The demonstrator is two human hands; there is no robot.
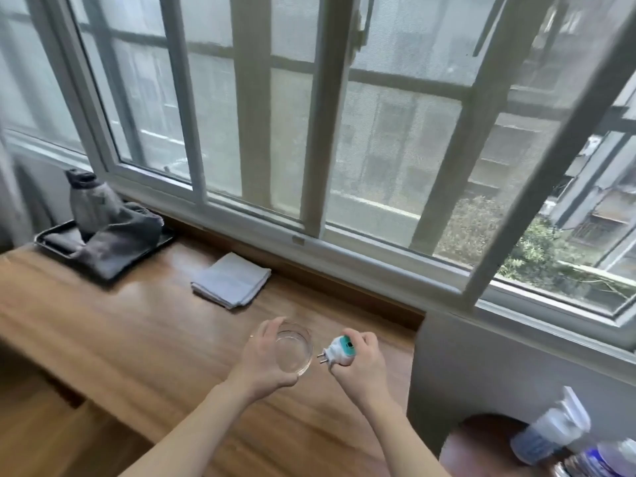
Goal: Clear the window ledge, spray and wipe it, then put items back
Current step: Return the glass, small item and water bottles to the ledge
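Window ledge (144, 325): wooden, running below the window frame. Head view: one folded pale cloth (230, 279) at 12 o'clock from the hands. One dark tray (51, 237) at 10 o'clock, one grey cloth (117, 242) heaped on it. Left hand (266, 363) fingers curled round one clear glass dish (294, 349). Right hand (358, 359) clenched on one white-and-teal plug-in device (339, 351). One spray bottle (550, 432) at 4 o'clock.

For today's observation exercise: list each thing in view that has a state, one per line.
Glass bowl: empty, gripped by left hand.
Plug-in device: unplugged, gripped by right hand.
Light cloth: folded, on ledge.
Window: right pane open.
Spray bottle: upright.
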